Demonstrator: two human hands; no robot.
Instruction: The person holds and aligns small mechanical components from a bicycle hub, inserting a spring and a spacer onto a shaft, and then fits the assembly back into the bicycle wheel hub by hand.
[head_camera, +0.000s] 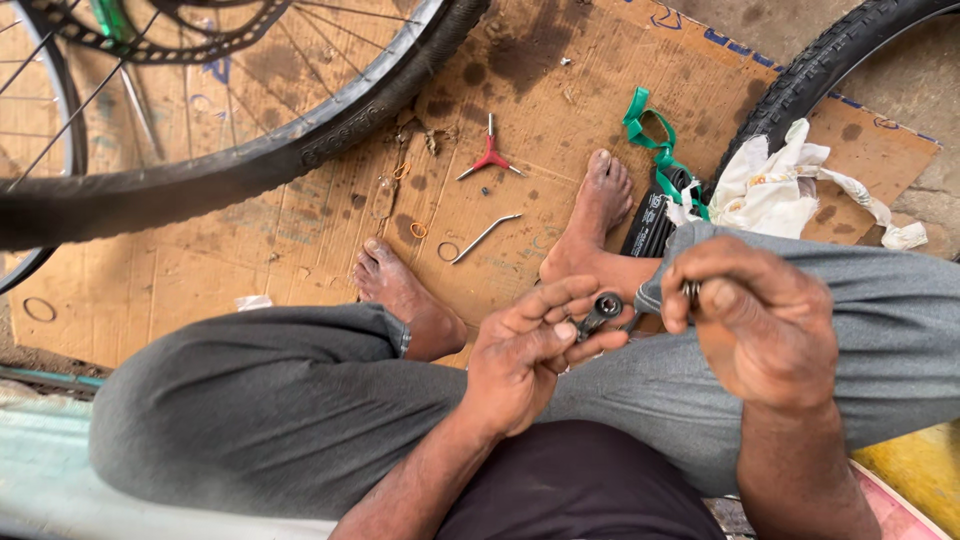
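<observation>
Cardboard (560, 110) btwn wheels; L hand (525, 355) holds black part (603, 310), R hand (755, 320) pinches bolt (691, 291).

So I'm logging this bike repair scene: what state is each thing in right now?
Left hand: pinching a small black ring-ended metal part.
Right hand: closed on a small ribbed metal piece.
Red three-armed wrench: lying loose on the stained cardboard sheet.
Bent silver metal lever: lying flat.
Black bicycle wheel: resting on the cardboard.
White crumpled rag: bunched.
</observation>
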